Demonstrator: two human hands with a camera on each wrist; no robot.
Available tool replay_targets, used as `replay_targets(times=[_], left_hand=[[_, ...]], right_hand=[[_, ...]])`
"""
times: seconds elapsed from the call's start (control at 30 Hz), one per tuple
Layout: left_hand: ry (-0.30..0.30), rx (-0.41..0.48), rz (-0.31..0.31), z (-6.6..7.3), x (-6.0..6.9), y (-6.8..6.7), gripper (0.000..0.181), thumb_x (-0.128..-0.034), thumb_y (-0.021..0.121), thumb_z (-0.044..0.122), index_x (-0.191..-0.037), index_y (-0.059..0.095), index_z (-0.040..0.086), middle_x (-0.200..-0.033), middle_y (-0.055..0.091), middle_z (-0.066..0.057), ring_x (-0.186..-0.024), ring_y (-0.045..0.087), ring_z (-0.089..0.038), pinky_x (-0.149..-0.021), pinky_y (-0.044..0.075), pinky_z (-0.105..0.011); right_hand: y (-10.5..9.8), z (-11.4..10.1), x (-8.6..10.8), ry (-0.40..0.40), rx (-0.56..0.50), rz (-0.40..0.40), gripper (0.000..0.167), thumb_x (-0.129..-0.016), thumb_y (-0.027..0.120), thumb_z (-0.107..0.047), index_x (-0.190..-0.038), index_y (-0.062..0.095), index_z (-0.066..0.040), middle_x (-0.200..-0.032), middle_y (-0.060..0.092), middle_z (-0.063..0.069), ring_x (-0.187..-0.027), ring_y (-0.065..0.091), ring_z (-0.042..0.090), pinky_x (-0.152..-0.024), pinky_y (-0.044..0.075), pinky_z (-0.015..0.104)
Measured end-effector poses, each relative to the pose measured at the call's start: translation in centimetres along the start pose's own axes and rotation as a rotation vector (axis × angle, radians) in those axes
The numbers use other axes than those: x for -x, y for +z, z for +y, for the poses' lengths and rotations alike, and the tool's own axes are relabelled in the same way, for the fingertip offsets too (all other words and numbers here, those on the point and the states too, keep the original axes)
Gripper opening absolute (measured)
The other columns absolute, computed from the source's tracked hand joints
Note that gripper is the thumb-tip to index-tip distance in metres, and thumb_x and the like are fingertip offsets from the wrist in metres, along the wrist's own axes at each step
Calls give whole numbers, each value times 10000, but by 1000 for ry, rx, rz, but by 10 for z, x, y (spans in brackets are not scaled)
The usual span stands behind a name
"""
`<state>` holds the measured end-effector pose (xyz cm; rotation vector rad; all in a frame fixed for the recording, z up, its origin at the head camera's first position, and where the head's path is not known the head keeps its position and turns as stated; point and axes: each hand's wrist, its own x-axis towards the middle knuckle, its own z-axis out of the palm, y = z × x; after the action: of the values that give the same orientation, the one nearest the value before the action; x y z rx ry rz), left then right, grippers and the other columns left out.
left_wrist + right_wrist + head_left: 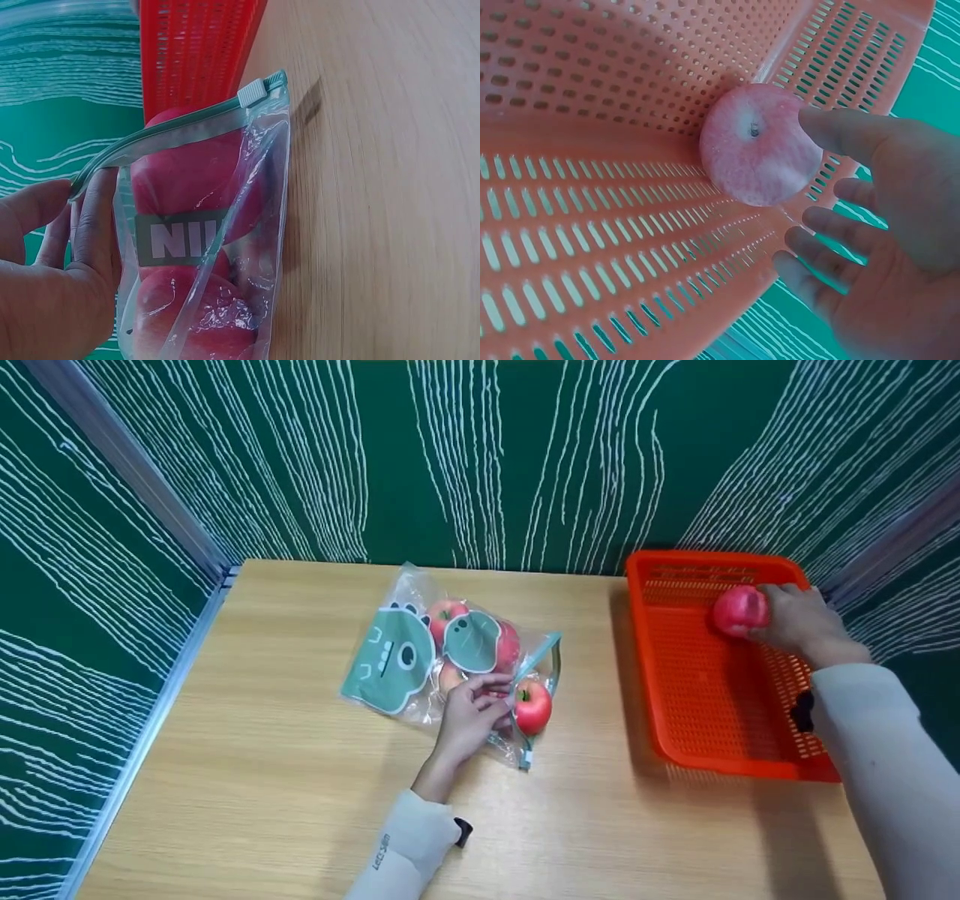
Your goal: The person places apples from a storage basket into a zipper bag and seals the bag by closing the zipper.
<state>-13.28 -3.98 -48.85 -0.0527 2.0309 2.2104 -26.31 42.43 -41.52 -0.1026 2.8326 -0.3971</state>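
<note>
A clear zip bag (397, 661) printed with a green cartoon face lies on the table, several red apples (445, 612) in it. One apple (533, 706) sits at the bag's mouth. My left hand (472, 720) pinches the zip edge between thumb and fingers; in the left wrist view a white slider (252, 93) sits near the edge's far end. In the orange-red basket (651, 694), my right hand (802, 619) is at another apple (759, 146) in the corner. There the thumb overlaps the apple's side, while the other fingers (844, 229) extend beside it.
The basket stands at the right of the wooden table (247, 720), its slotted walls rising around the right hand. Green panels (510, 457) with white wavy lines close off the back and sides. A metal frame strip (150, 697) runs along the left edge.
</note>
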Motion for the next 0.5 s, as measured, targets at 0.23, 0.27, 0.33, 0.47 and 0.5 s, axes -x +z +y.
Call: replay_targets(times=[0.23, 0.27, 0.33, 0.47, 0.5], left_hand=[[6, -13, -7, 0, 1, -2, 339, -949, 682, -76, -1288, 670, -54, -1118, 683, -155, -843, 696, -121, -724, 648, -277], [11, -12, -8, 0, 1, -2, 337, -950, 682, -77, -1286, 670, -57, -1114, 684, -156, -844, 695, -121, -721, 647, -276], [12, -14, -7, -1, 0, -2, 336, -950, 684, -76, -1285, 671, -56, -1113, 684, -154, -843, 696, -125, -720, 646, -277], [2, -21, -6, -1, 0, -2, 336, -953, 685, -71, -1288, 676, -43, -1123, 685, -149, -854, 701, -128, -728, 648, -279], [2, -24, -7, -1, 0, -2, 338, -952, 685, -72, -1289, 675, -42, -1126, 684, -148, -853, 701, -128, -727, 648, -279]], right_hand=[[0, 1, -3, 11, -14, -32, 1015, -901, 848, -318, -1638, 237, 19, -1495, 313, 401, -1258, 292, 637, -995, 307, 904], [0, 1, -3, 13, -18, -37, 1021, -900, 849, -324, -1642, 232, 11, -1495, 313, 398, -1257, 296, 637, -995, 310, 904], [0, 1, -4, 17, -30, -48, 1033, -898, 850, -336, -1652, 225, -8, -1496, 315, 393, -1253, 299, 635, -990, 318, 902], [1, 3, -5, 10, -36, -64, 1017, -907, 840, -306, -1652, 218, -3, -1494, 308, 403, -1266, 286, 637, -1001, 318, 896], [2, 3, -5, 7, -36, -66, 1010, -908, 838, -289, -1649, 217, 3, -1493, 305, 407, -1267, 283, 640, -1005, 320, 893]])
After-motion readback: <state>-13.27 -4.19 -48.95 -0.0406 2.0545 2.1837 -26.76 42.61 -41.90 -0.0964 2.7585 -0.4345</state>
